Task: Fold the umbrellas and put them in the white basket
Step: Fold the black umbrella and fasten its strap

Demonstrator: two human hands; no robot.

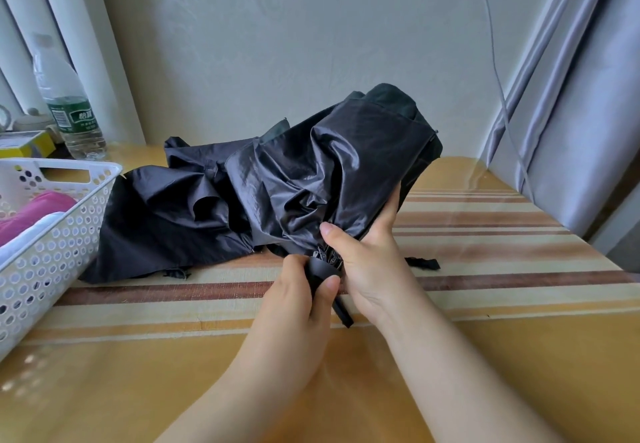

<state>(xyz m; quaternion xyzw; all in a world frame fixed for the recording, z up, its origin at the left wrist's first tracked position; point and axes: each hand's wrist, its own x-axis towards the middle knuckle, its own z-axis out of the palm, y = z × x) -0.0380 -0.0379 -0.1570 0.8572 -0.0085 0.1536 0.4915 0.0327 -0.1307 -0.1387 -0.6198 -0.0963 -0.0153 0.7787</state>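
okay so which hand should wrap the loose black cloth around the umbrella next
Right. The right hand already grips the gathered cloth, while the left hand holds the handle to steady the umbrella.

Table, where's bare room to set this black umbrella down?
Free: the table strip nearest the person, and the striped cloth right of the right hand. Crowded: the left, where the black umbrella spreads up to the white basket, with a water bottle behind.

Both forearms are showing bare up to the left hand (298, 298) and the right hand (369, 260); no sleeves, rings or watch are showing.
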